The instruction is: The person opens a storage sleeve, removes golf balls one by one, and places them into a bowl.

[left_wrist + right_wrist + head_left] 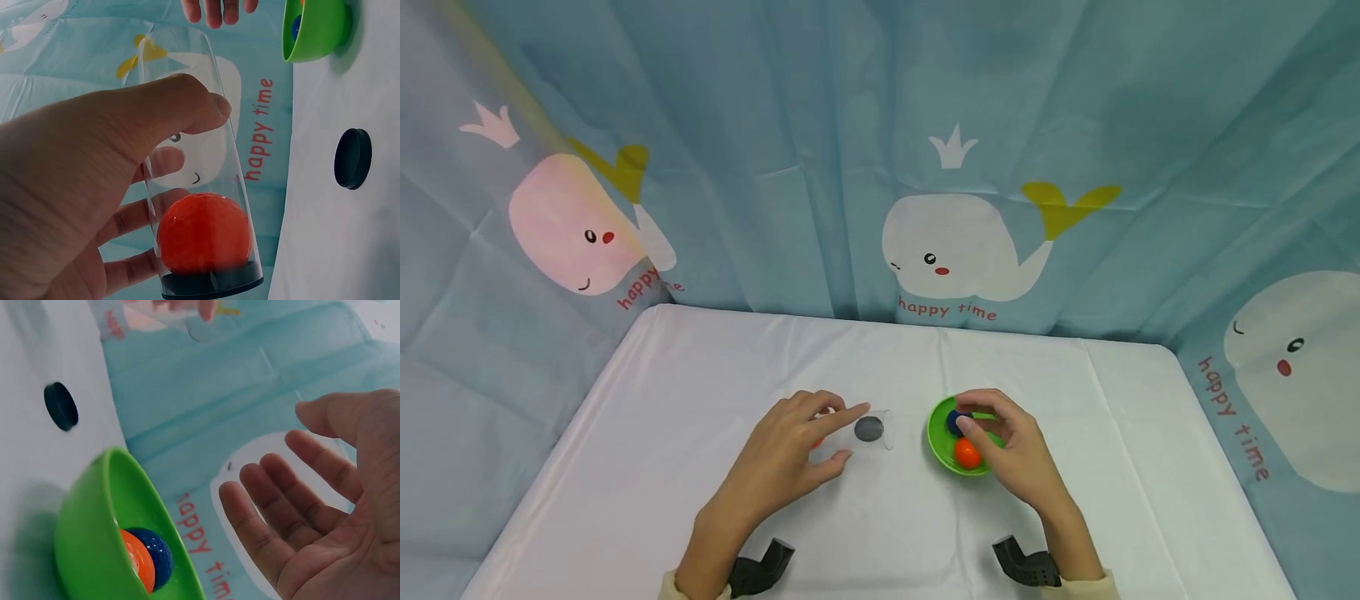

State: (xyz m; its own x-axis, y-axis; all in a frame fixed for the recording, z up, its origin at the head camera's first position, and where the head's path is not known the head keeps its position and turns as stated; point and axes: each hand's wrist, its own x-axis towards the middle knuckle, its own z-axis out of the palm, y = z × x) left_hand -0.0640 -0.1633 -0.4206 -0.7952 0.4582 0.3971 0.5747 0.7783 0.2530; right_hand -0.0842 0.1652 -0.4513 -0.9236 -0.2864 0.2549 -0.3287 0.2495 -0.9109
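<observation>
My left hand (778, 458) grips a clear tube (219, 153), thumb on one side and fingers round the other. In the left wrist view, a red-orange dimpled ball (203, 234) sits inside, at the end closed by a dark cap (215, 284). My right hand (1018, 446) hovers over a green bowl (935, 450), fingers loosely bent and holding nothing. In the bowl, an orange ball (967, 453) and a dark blue ball (957, 423) lie side by side. The right wrist view shows a gap between this hand (312, 519) and the balls.
A loose dark round lid (353, 159) lies on the white-covered table (880, 533), seen through the tube in the head view. Behind the table hangs a blue curtain (775, 233) with printed whales.
</observation>
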